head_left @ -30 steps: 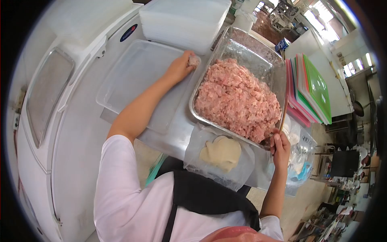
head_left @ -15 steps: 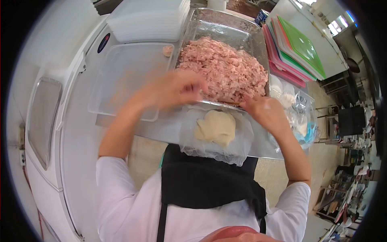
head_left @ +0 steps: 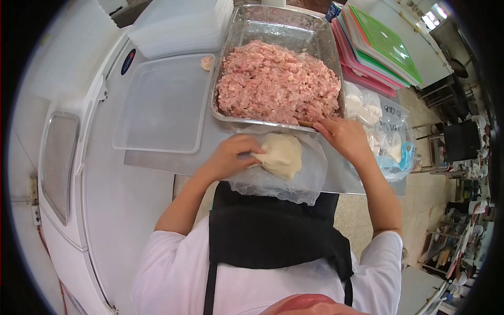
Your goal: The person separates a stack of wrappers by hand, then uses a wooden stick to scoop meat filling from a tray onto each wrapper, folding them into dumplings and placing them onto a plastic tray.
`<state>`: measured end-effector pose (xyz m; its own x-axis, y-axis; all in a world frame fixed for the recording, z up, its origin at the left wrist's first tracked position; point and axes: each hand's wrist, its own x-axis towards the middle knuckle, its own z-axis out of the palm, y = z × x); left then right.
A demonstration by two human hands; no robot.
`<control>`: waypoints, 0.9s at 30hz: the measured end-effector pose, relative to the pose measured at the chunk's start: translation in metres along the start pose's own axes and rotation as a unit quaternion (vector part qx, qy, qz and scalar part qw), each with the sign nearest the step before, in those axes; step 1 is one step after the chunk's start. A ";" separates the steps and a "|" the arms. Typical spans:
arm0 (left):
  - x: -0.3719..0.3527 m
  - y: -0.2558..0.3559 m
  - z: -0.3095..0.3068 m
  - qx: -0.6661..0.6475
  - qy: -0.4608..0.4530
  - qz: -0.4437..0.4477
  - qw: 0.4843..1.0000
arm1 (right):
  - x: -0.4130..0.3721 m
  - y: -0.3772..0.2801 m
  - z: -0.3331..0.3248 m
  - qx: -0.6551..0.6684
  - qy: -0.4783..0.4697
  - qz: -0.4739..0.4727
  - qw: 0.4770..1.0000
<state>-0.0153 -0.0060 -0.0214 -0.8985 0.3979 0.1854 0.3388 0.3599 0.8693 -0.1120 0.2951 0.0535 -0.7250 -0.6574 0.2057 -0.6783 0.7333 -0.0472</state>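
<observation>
1. Pale, soft dough [head_left: 283, 157]: one lump, on a crinkled clear plastic sheet [head_left: 315, 178] that overhangs the near edge of the grey metal table [head_left: 173, 163]. Its underside is hidden, and the left fingertips cover a bit of its side.
2. Left hand [head_left: 231, 156]: the thumb and forefinger pinch the dough's left side; the remaining fingers are bent, their tips partly out of sight.
3. Right hand [head_left: 345, 139]: thumb and fingers are closed on a thin brown stick [head_left: 306, 124] at the tray's near rim. Only a short length shows (the hand covers one end), so its full shape cannot be told.
4. Shiny silver rectangular tray [head_left: 273, 23]: one, just beyond the dough, with one heap of pink minced meat [head_left: 278, 81] hiding much of its floor.
5. Flat translucent plastic lid [head_left: 163, 105]: one, left of the tray, with one small pink lump [head_left: 207, 63] at its far right corner.
6. Stack of translucent plastic containers [head_left: 181, 26]: one stack, cut off at the top (too tightly nested to count).
7. Pile of coloured plastic boards [head_left: 383, 42]: one pile, green uppermost, pink lowest; the layers between are hard to count.
8. Clear plastic bags [head_left: 388, 131]: right of the tray, holding whitish lumps; they overlap, so their number is unclear, and the black writing is illegible.
</observation>
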 end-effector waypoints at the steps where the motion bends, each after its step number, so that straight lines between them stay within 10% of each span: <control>1: -0.002 0.000 -0.003 -0.016 0.009 -0.007 1.000 | -0.002 0.002 0.003 0.050 0.019 0.009 0.999; 14: 0.003 0.020 -0.020 -0.195 0.164 -0.160 0.954 | 0.030 -0.021 0.011 0.072 0.022 -0.031 0.997; 20: -0.007 0.003 -0.033 -0.464 0.227 -0.228 0.826 | 0.043 -0.031 -0.007 -0.041 -0.049 -0.054 0.996; 23: -0.002 0.007 -0.032 -0.280 0.237 -0.157 0.917 | 0.034 -0.030 0.013 0.037 0.015 -0.038 0.998; 27: 0.025 0.026 -0.030 -0.447 0.286 -0.147 0.835 | 0.027 -0.015 0.015 0.365 0.028 0.111 0.924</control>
<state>-0.0370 -0.0124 0.0196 -0.9790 -0.1576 -0.1295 -0.0328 -0.5047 0.8627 -0.1230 0.2638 0.0450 -0.8628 -0.4794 0.1604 -0.4277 0.5232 -0.7371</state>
